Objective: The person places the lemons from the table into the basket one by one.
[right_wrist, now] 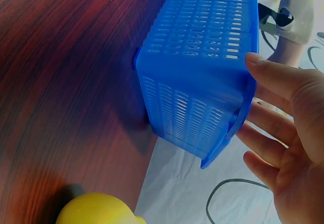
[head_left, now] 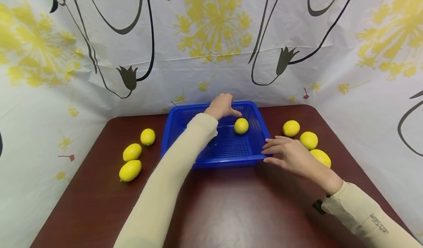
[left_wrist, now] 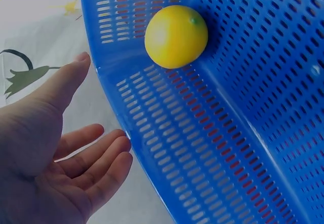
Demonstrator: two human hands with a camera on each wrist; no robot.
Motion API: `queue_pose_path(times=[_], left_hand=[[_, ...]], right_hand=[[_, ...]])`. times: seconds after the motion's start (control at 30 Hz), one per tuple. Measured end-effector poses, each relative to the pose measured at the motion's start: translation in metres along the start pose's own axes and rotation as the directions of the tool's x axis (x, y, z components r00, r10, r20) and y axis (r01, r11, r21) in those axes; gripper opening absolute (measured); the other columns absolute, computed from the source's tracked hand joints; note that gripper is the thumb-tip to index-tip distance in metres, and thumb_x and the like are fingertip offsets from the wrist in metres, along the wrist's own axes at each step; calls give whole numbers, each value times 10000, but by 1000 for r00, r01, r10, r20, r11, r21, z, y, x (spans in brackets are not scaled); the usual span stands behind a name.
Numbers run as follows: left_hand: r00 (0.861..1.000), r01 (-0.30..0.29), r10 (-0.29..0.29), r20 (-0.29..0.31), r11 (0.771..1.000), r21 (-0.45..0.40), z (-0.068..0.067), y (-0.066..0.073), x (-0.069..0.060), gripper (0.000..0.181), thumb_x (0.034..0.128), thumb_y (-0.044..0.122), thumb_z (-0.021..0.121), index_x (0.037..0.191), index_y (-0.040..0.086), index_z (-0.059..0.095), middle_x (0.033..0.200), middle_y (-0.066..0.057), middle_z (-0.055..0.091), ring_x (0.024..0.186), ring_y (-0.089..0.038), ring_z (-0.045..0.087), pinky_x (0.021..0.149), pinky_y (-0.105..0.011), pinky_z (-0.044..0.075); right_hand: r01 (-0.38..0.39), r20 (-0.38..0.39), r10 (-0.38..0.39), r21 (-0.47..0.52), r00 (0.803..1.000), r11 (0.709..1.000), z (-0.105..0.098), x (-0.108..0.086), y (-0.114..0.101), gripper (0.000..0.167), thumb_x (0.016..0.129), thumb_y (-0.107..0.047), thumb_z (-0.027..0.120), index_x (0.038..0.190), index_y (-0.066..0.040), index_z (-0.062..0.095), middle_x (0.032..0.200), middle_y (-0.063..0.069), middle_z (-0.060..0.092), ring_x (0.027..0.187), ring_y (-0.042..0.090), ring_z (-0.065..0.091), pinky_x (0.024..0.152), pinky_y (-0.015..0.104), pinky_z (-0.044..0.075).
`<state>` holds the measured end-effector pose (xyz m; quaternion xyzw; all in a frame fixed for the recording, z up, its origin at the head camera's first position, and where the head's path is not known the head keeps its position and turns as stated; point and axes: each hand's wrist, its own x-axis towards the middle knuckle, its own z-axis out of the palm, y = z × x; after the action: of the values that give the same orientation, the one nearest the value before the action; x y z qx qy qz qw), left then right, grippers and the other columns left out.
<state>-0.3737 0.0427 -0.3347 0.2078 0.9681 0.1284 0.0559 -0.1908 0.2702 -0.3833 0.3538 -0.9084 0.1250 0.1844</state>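
A blue perforated plastic basket (head_left: 228, 163) stands at the back of the table, with one lemon (head_left: 241, 126) lying inside toward its right side. My left hand (head_left: 220, 106) reaches across to the basket's far rim. In the left wrist view its relaxed fingers (left_wrist: 109, 155) are at the rim's outer edge, and the thumb is held apart from them; nothing is in this hand. At the near right corner of the basket is my right hand (head_left: 289, 154), its thumb and fingers spread loosely by the rim. In the right wrist view the thumb tip (right_wrist: 254, 58) appears to touch the rim.
Three lemons (head_left: 132, 152) lie on the dark red-brown table (head_left: 224, 207) left of the basket. Three more lemons (head_left: 308, 140) lie to the right, one partly behind my right hand. A patterned white cloth (head_left: 211, 83) hangs close behind the basket.
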Motion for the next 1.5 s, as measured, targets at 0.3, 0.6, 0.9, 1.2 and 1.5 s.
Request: queue_pose_path(times=[0.3, 0.6, 0.9, 1.2, 1.5], left_hand=[[1000, -23, 23, 1, 999, -26, -9, -15, -15, 693, 819, 473, 778, 1360, 100, 556, 1354, -73, 609, 1216, -254, 599, 1017, -399, 518], [997, -82, 82, 2, 997, -1, -25, -32, -36, 699, 827, 453, 779, 1367, 76, 544, 1379, -110, 595, 1231, -291, 591, 1032, -423, 508], [997, -67, 66, -34, 998, -4, -43, -59, -58, 703, 822, 480, 775, 1361, 91, 547, 1376, -111, 608, 1204, -276, 606, 1021, -411, 508], [997, -15, 11, -78, 998, -53, -64, -90, -88, 705, 829, 473, 771, 1379, 102, 534, 1329, -118, 623, 1221, -280, 585, 1027, -434, 495], [993, 14, -23, -116, 996, -83, -75, -123, -113, 708, 842, 457, 763, 1387, 71, 526, 1348, -146, 607, 1250, -311, 568, 1029, -465, 493]], right_hand=[[-20, 18, 20, 1, 1000, 1000, 0, 0, 1, 296, 744, -271, 863, 998, -136, 792, 989, 8, 781, 1118, 288, 701, 950, 515, 549], [-12, -1, 12, 5, 1000, 1000, 1, -1, 1, 281, 737, -259, 866, 981, -140, 794, 991, 7, 779, 1107, 285, 705, 947, 520, 547], [-35, 16, 35, 12, 999, 999, -1, 1, -2, 285, 739, -254, 866, 987, -133, 793, 1014, 27, 778, 1113, 303, 700, 936, 528, 551], [-53, 8, 53, 9, 999, 999, -2, -2, -2, 288, 725, -253, 874, 980, -142, 795, 1013, 28, 780, 1108, 306, 701, 930, 530, 551], [-32, -13, 32, 10, 999, 999, 2, 0, -1, 303, 698, -239, 886, 969, -138, 794, 997, 25, 781, 1087, 299, 710, 931, 529, 547]])
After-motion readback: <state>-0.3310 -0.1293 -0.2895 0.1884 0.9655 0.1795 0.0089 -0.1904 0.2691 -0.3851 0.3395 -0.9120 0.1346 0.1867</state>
